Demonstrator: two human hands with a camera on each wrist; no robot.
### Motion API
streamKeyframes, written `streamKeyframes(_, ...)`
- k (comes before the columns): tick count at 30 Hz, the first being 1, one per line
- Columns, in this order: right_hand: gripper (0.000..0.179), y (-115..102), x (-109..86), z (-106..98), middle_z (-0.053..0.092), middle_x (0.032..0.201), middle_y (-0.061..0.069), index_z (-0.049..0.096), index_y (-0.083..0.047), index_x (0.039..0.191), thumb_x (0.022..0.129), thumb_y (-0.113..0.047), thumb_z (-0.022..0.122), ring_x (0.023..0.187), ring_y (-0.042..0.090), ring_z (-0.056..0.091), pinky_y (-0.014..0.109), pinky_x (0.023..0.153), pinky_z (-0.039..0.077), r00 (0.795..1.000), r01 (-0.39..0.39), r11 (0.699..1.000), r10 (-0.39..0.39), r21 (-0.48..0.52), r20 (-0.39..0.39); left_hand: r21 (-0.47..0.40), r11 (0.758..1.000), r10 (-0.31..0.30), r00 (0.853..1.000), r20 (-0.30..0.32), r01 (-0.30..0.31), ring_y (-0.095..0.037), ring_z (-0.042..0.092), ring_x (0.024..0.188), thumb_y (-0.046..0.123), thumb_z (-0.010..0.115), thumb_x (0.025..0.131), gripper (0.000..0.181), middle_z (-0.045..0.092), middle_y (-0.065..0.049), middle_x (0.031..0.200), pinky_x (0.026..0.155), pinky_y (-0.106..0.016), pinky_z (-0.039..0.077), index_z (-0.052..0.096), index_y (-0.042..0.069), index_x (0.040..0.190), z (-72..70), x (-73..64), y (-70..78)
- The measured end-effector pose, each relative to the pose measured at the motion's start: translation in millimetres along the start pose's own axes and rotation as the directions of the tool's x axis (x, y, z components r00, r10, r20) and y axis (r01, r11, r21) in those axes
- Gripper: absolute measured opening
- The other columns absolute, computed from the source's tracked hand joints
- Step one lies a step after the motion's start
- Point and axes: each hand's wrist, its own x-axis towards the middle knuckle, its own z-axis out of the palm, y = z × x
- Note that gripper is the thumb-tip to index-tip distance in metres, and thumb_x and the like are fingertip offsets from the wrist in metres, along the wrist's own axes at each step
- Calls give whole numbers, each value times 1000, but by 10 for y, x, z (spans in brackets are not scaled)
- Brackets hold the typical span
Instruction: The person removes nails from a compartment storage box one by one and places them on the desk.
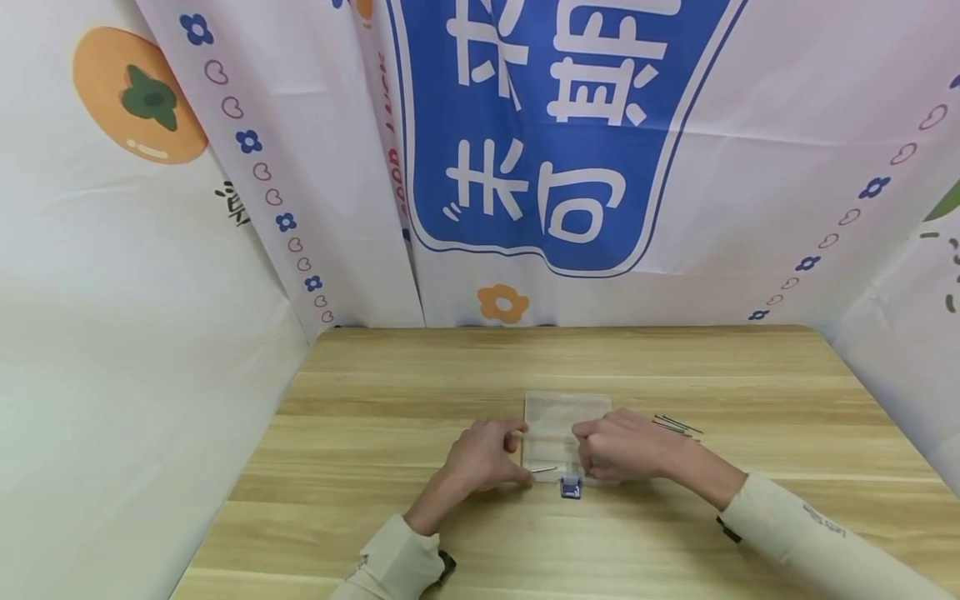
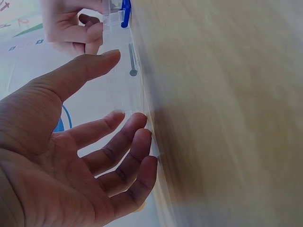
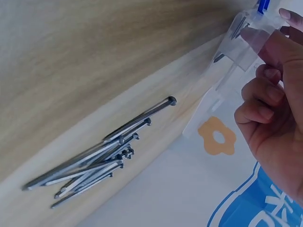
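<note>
A shallow clear plastic box [image 1: 558,421] lies on the table between the hands, a blue clasp [image 1: 571,488] at its front edge. One nail [image 1: 543,470] rests inside at the front left, also seen in the left wrist view. My left hand [image 1: 491,454] spans the box's left side, thumb and fingers spread apart around its edge. Over the box's right part is my right hand [image 1: 622,446], its fingers bent. In the right wrist view its thumb reaches behind the clear wall, close beside small nails [image 3: 239,28]; I cannot tell whether it pinches one.
A loose pile of nails [image 3: 104,146] lies on the wooden table [image 1: 420,375] to the right of the box, close to my right wrist. Behind the table hangs a printed cloth [image 1: 457,292], with white cloth along both sides.
</note>
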Motion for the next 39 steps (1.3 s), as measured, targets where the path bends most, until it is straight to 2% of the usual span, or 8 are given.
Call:
streamKeyframes(6,24,-43,76,-40,48,80,-15,69,-23,69,87,-7,74,55,-5,32,11,49,27,997,72,990,-73,-122,-7,7,1000,3,1000,4,-3,-12,50,74,25,101,72,71,68,-4,94,62,-25,36,72,9,134,-26,0,-6)
streamKeyframes(10,29,-61,132,-49,44,81,-13,62,-23,66,87,-8,75,54,-3,27,11,48,21,988,146,965,-153,-216,-17,11,1000,5,1000,8,-5,-12,50,74,24,101,72,70,68,-3,94,62,-25,36,72,9,134,-36,-2,-6)
streamKeyframes(14,33,-82,178,-42,43,87,-10,56,-21,64,87,-8,76,57,-2,28,9,49,20,978,194,947,-208,-257,-29,17,1000,5,1000,16,-5,-11,50,74,24,100,73,69,67,-2,94,62,-25,37,72,10,134,-36,-3,-10)
streamKeyframes(22,31,-59,157,-8,41,92,-9,60,-21,62,79,1,74,60,-5,26,7,51,19,972,205,972,-216,-115,-91,75,996,47,999,24,-48,-9,54,79,29,100,74,77,70,2,102,68,-27,47,69,16,143,-23,14,-45)
streamKeyframes(27,31,-23,141,49,39,89,-10,59,-22,65,83,-1,72,60,-6,22,7,52,17,966,205,972,-220,-118,-136,103,987,118,992,50,-123,-8,54,87,34,99,77,86,70,1,109,74,-27,49,61,20,153,-6,56,-60)
streamKeyframes(34,23,-4,137,73,42,89,-12,66,-23,72,82,-4,74,59,-7,27,6,51,23,969,193,974,-208,-119,-130,93,986,134,989,61,-139,-9,50,81,25,98,79,87,63,1,100,70,-25,43,58,18,156,0,125,-50)
streamKeyframes(36,19,-7,124,52,43,91,-12,71,-23,76,83,-6,76,62,-8,31,6,53,29,977,179,982,-185,-65,-103,97,986,132,989,72,-139,-9,47,79,25,97,80,81,61,2,95,68,-26,41,62,18,152,-3,133,-48)
streamKeyframes(39,12,-5,98,0,46,93,-10,78,-23,84,85,-12,80,68,-7,35,10,60,37,992,111,991,-106,78,-68,97,986,127,989,77,-135,-9,46,76,25,97,80,75,60,2,92,67,-25,39,65,18,147,-6,133,-47)
